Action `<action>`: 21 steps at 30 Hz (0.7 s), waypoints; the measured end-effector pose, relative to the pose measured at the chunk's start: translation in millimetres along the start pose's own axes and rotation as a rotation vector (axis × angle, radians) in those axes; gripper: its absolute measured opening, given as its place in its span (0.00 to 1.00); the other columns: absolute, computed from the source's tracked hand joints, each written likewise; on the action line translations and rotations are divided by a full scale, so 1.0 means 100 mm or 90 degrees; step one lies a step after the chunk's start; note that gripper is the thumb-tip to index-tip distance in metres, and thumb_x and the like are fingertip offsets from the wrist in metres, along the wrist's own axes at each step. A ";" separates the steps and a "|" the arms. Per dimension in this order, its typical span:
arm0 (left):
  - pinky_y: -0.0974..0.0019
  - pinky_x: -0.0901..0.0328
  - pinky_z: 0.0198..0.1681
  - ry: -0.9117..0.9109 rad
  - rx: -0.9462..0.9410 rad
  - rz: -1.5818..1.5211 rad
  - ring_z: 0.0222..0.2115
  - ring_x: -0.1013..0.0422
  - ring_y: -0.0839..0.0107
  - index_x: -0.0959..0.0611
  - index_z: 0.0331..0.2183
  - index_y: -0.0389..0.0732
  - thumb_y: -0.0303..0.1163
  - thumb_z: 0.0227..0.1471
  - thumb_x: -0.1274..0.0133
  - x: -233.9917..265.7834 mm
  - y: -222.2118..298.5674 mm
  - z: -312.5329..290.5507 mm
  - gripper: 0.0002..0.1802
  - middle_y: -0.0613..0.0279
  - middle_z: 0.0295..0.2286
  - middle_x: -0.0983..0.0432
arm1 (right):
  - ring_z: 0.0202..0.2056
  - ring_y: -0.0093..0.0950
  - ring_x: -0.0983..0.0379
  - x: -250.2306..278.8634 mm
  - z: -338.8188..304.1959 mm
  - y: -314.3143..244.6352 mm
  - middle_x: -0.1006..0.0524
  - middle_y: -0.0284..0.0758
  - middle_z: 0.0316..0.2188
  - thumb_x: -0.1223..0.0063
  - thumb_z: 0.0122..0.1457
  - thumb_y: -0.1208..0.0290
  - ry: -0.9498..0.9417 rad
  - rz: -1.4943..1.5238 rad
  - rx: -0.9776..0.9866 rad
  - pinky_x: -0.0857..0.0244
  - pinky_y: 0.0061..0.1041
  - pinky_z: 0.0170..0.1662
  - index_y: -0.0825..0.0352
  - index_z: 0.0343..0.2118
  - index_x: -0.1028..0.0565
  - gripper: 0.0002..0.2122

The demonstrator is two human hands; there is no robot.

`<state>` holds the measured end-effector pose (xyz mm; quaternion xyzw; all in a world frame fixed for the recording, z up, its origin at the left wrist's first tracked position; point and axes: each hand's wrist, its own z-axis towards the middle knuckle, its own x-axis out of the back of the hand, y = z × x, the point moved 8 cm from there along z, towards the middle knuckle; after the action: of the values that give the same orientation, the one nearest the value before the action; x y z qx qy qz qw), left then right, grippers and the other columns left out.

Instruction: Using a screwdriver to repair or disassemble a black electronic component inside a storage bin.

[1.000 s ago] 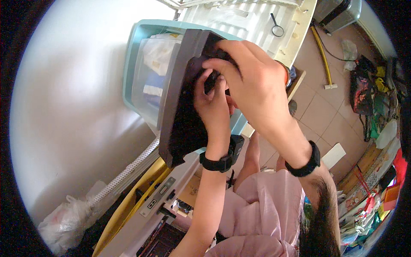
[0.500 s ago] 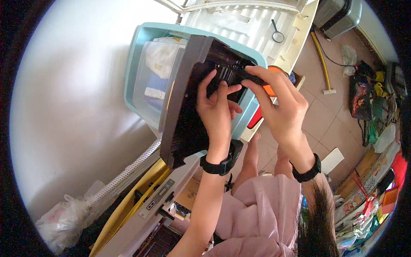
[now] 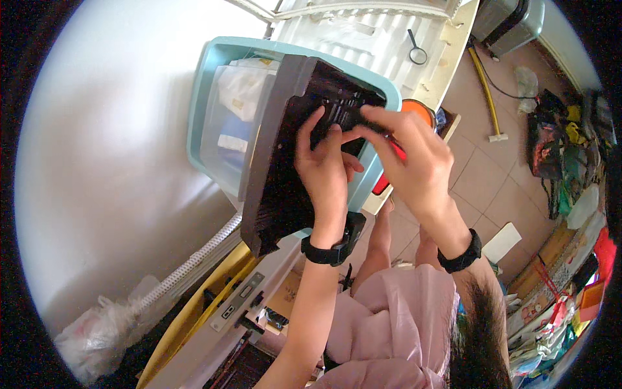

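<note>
A dark, shallow plastic housing (image 3: pixel 265 155), possibly a casing or drawer, lies tilted across a light-blue bin (image 3: pixel 198 123). Slotted black fittings (image 3: pixel 342 107) show inside its upper part. My left hand (image 3: pixel 322 172) reaches into the housing with fingers apart, index and thumb tips resting by the fittings. From the right, my right hand (image 3: pixel 414 155) pinches a small black part at the fittings between thumb and index finger. That part's exact kind is hard to make out against the dark interior. Black bands circle both wrists.
Clear plastic and white cloth-like items (image 3: pixel 243 91) fill the bin's left side. A magnifying glass (image 3: pixel 417 56) lies on the white corrugated surface beyond. An orange round container (image 3: pixel 420 110) stands at the right. On the tiled floor lies a yellow-handled tool (image 3: pixel 489 97); bags (image 3: pixel 547 149) crowd the far right.
My right hand has shifted slightly left and down, its thumb now closer to my left fingers. The housing has moved slightly; my left hand stays nearly in place.
</note>
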<state>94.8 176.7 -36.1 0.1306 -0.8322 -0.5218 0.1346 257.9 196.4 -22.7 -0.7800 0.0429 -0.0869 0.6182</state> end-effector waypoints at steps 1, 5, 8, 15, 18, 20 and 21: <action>0.77 0.48 0.11 -0.002 -0.004 0.001 0.11 0.33 0.79 0.30 0.53 0.42 0.29 0.60 0.51 0.01 -0.01 0.01 0.19 0.57 0.25 0.20 | 0.25 0.32 0.24 0.00 0.00 0.03 0.23 0.40 0.24 0.41 0.53 0.74 0.001 0.000 -0.001 0.31 0.28 0.29 0.68 0.35 0.22 0.08; 0.77 0.48 0.11 0.007 -0.001 0.003 0.12 0.33 0.80 0.29 0.52 0.42 0.28 0.59 0.50 0.00 0.01 -0.01 0.19 0.60 0.23 0.22 | 0.25 0.32 0.24 0.00 0.00 0.12 0.23 0.40 0.24 0.41 0.53 0.74 0.004 0.002 -0.005 0.31 0.28 0.29 0.68 0.35 0.22 0.08; 0.77 0.45 0.14 0.001 -0.019 0.044 0.16 0.31 0.81 0.29 0.52 0.41 0.26 0.58 0.51 0.04 -0.02 0.03 0.19 0.61 0.23 0.22 | 0.25 0.32 0.25 -0.02 -0.07 0.10 0.23 0.40 0.24 0.41 0.53 0.74 0.004 0.006 -0.008 0.31 0.28 0.29 0.68 0.35 0.22 0.08; 0.78 0.40 0.20 -0.001 -0.320 0.095 0.25 0.28 0.78 0.28 0.51 0.41 0.23 0.57 0.53 0.09 0.07 0.08 0.19 0.61 0.28 0.22 | 0.25 0.33 0.25 -0.22 -0.17 -0.10 0.23 0.40 0.24 0.41 0.52 0.74 0.007 0.012 -0.013 0.31 0.28 0.30 0.68 0.36 0.22 0.08; 0.78 0.41 0.19 0.008 -0.489 0.321 0.25 0.29 0.80 0.27 0.51 0.41 0.24 0.58 0.54 0.08 0.12 0.04 0.19 0.60 0.30 0.23 | 0.25 0.33 0.25 -0.28 -0.09 -0.13 0.23 0.40 0.24 0.41 0.52 0.74 0.007 0.014 -0.014 0.31 0.28 0.30 0.68 0.36 0.22 0.08; 0.79 0.43 0.16 -0.009 -0.180 0.232 0.20 0.30 0.81 0.29 0.52 0.41 0.26 0.60 0.54 0.02 0.01 0.05 0.18 0.58 0.30 0.21 | 0.25 0.33 0.25 -0.24 -0.07 -0.11 0.23 0.40 0.24 0.41 0.52 0.74 0.011 0.009 -0.017 0.31 0.28 0.30 0.68 0.36 0.22 0.08; 0.79 0.43 0.16 -0.010 -0.179 0.231 0.20 0.30 0.81 0.29 0.52 0.41 0.26 0.60 0.54 -0.03 0.09 0.01 0.18 0.58 0.30 0.21 | 0.25 0.33 0.25 -0.22 -0.06 -0.12 0.23 0.40 0.24 0.41 0.52 0.74 0.012 0.009 -0.018 0.31 0.28 0.30 0.67 0.36 0.22 0.08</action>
<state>96.5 182.2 -28.8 -0.0453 -0.7620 -0.6012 0.2362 235.0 197.5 -11.1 -0.7876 0.0552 -0.0896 0.6071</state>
